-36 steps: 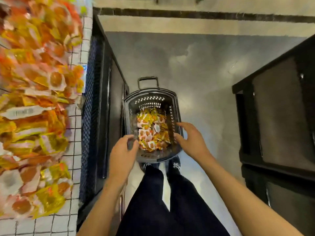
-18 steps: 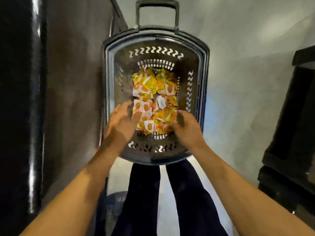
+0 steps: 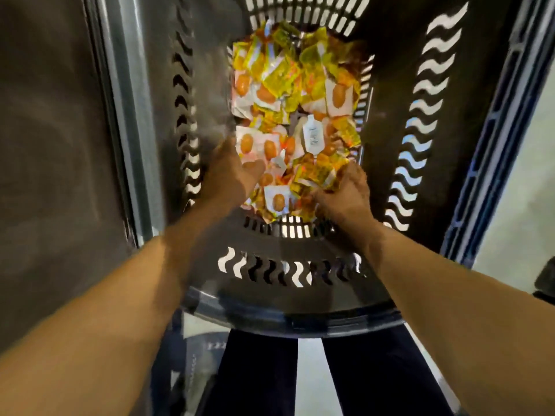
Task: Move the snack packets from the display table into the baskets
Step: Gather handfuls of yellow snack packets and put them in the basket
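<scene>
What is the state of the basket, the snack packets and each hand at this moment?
basket: stands open, partly filled.
snack packets: loose pile on the basket bottom.
left hand: inside the basket, fingers straight, at the pile's left edge; blurred.
right hand: inside the basket, fingers curled on yellow packets at the pile's near edge.

Dark cabinet panel (image 3: 54, 145) on L, pale floor (image 3: 534, 175) on R.
</scene>
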